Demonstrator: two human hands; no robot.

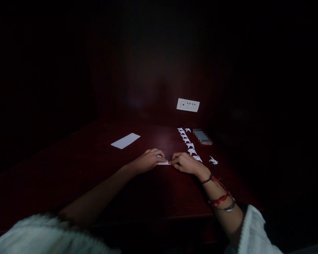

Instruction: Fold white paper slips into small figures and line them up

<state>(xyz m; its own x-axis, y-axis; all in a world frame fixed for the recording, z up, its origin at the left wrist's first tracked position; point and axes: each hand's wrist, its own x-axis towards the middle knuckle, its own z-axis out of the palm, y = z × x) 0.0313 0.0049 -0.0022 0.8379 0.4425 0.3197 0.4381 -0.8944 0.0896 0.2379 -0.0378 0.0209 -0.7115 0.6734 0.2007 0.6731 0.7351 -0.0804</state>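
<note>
A small strip of white paper lies on the dark red table between my two hands. My left hand has its fingers curled over the strip's left part, thumb along its near edge. At the right end, my right hand pinches or presses the paper with its fingertips. Much of the strip is hidden under my fingers. Just beyond my right hand runs a row of several small folded white paper pieces, and one more folded piece sits beside the row's far end.
A flat white paper sheet lies at the back left. A pixelated, phone-shaped object is at the back right, with a crumpled or folded white scrap nearer. A white socket panel is on the wall behind the table.
</note>
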